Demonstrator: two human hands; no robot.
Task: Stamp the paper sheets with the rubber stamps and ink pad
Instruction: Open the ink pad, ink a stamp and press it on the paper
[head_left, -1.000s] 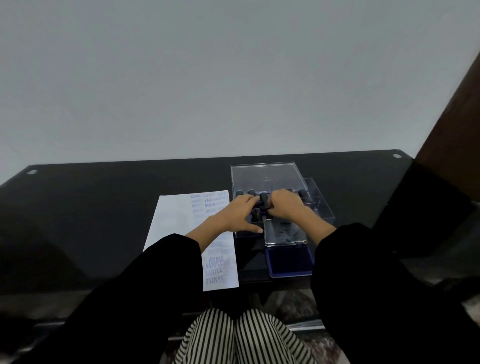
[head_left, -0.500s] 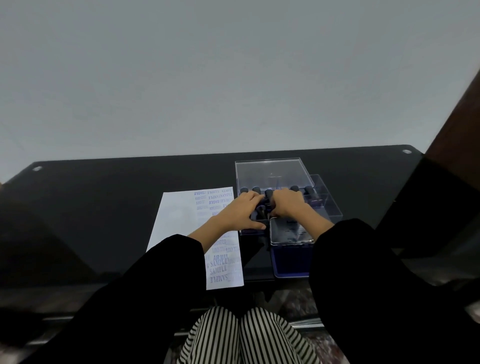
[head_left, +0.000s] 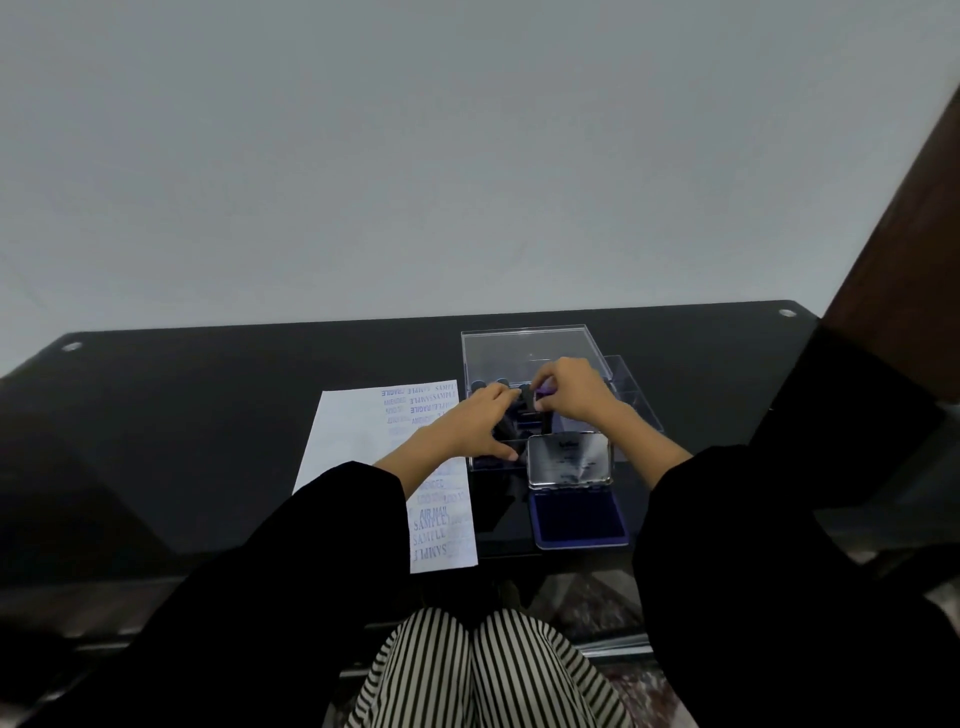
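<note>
Paper sheet (head_left: 358, 441) on black table (head_left: 208, 410) — grey wall (head_left: 467, 156)

A glossy black glass tabletop (head_left: 208, 415) with round metal fittings (head_left: 787, 312) at its far corners lies before a plain pale grey wall (head_left: 415, 156); a dark brown wooden panel (head_left: 909, 249) rises at right.

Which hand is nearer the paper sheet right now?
Left. The left hand lies at the paper sheet's right edge, fingers reaching into the stamp box. The right hand pinches a stamp over that box, farther right, clear of the sheet.
</note>
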